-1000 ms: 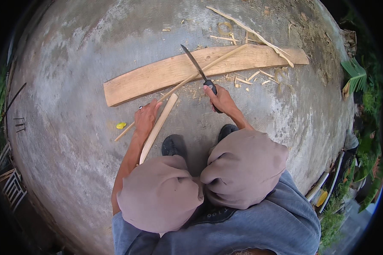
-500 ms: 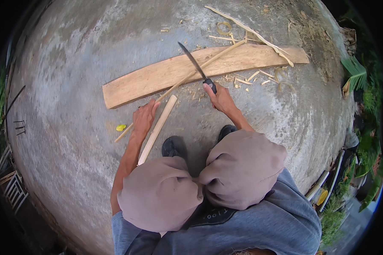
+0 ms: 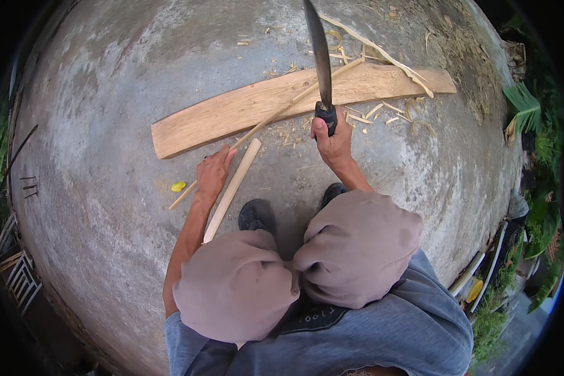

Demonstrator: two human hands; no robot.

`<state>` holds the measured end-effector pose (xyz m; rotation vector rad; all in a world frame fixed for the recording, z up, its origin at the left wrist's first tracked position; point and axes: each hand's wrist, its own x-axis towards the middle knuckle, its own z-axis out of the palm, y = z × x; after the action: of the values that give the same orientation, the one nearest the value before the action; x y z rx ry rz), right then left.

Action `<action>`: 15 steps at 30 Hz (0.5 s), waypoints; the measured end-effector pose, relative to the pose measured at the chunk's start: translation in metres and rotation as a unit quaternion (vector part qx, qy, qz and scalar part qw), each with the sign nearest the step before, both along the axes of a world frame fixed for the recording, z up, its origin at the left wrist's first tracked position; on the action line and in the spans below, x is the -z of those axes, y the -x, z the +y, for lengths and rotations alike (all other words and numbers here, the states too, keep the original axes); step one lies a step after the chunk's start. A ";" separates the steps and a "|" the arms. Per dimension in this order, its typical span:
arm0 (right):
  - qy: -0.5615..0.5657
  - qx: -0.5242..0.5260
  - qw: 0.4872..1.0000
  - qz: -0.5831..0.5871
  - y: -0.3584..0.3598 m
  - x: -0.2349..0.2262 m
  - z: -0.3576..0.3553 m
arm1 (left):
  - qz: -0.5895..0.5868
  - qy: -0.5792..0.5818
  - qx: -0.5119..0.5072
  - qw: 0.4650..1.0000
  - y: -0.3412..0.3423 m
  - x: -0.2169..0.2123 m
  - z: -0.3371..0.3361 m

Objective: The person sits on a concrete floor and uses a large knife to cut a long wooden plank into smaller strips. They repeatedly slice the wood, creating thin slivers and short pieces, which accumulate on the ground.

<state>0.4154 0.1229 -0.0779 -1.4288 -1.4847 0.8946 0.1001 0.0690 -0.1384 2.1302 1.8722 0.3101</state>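
Observation:
My right hand (image 3: 333, 139) grips the black handle of a long machete (image 3: 321, 59), its dark blade raised and pointing away from me. Closed around a thin wooden stick (image 3: 264, 121) near its lower end is my left hand (image 3: 214, 168). The stick slants up to the right and lies across a long, slightly curved wooden plank (image 3: 216, 119) on the ground. A thicker pale wooden strip (image 3: 233, 191) stands between my left forearm and my left shoe, running down to my left knee.
Wood chips (image 3: 373, 111) lie scattered around the plank on the concrete ground (image 3: 106, 188). One long peeled strip (image 3: 382, 53) rests over the plank's far right end. A yellow leaf-like piece (image 3: 178, 187) is left of my left hand. Plants (image 3: 523, 106) border the right side.
The machete has swung up and turned from leaning left to nearly upright, and my right hand has moved slightly to the right. My left hand and the stick have stayed in place.

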 end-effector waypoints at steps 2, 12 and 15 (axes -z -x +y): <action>0.096 -0.022 0.942 -0.321 -0.030 0.057 0.001 | 0.001 0.013 0.024 1.000 -0.020 0.001 0.015; 0.173 -0.032 0.984 0.011 -0.014 -0.045 0.016 | 0.013 0.016 0.005 1.000 -0.013 0.002 0.007; -0.004 0.015 0.994 0.104 -0.004 -0.035 0.010 | -0.016 -0.005 0.006 1.000 -0.009 0.001 0.005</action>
<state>0.4193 0.1324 -0.0425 -1.3068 -1.3068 0.9850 0.1092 0.0743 -0.1397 2.1295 1.8423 0.3503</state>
